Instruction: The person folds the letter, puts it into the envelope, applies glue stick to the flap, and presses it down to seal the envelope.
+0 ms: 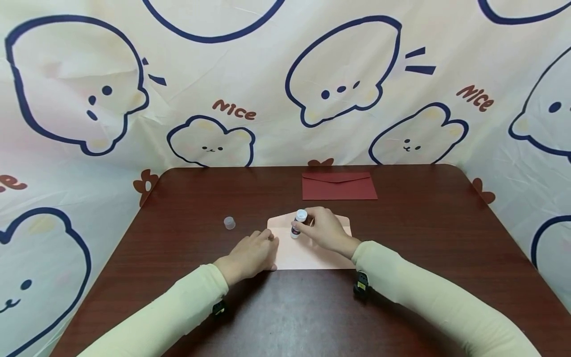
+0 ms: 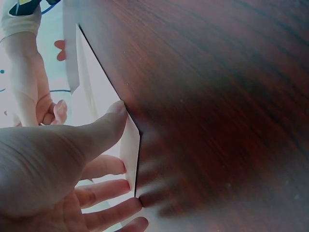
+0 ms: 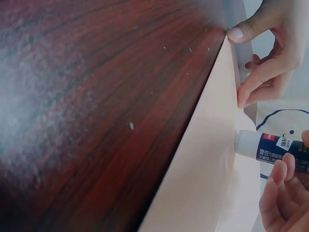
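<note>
A pale pink envelope (image 1: pixel 308 259) lies on the table with its flap opened away from the person. My right hand (image 1: pixel 330 232) pinches a glue stick (image 3: pixel 273 146) between thumb and fingers. The white end of the stick meets the paper near the flap fold in the right wrist view. At the envelope's left end, my left hand (image 1: pixel 252 254) presses the paper down, thumb (image 2: pixel 113 113) at the near edge and fingers spread along the side. A small translucent cap (image 1: pixel 229 223) sits on the table beyond the left hand.
A closed dark red envelope (image 1: pixel 340 189) lies near the back edge of the brown wooden table (image 1: pixel 187 198). Behind and beside the table hangs a pale cloth (image 1: pixel 267 74) printed with cartoon outlines.
</note>
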Demonstrator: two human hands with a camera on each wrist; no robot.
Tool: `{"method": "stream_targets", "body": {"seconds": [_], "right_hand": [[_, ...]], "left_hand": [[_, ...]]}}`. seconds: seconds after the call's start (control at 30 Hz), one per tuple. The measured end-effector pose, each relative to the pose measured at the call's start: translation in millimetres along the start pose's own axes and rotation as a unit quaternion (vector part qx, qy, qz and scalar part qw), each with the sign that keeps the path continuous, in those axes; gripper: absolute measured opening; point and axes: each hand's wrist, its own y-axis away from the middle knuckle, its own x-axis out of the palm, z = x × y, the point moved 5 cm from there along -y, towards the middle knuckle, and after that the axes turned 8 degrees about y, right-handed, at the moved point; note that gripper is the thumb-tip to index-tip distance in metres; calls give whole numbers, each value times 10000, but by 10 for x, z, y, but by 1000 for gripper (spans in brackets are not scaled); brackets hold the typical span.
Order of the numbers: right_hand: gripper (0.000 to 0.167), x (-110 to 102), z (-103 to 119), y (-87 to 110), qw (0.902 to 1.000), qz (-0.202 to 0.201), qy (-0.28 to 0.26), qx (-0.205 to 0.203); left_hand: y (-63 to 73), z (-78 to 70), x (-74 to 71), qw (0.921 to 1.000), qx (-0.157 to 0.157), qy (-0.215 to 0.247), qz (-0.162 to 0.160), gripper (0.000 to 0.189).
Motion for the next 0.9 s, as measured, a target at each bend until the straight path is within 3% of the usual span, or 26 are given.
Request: {"method": "stream_targets", "body": {"seconds": [0.13,0.37,0.9], "right_hand": [[19,30,8,-9,9997,41,232,-43],[17,39,90,-23,9955,102,810,-472],[18,33,87,-22,9913,311,1226,-352]], "left_hand": [[-10,1,16,10000,-50,6,40,51],[-15,-2,18,10000,20,-91,35,51],[-6,-20,-16,9998,166,-124,-57,48]]}}
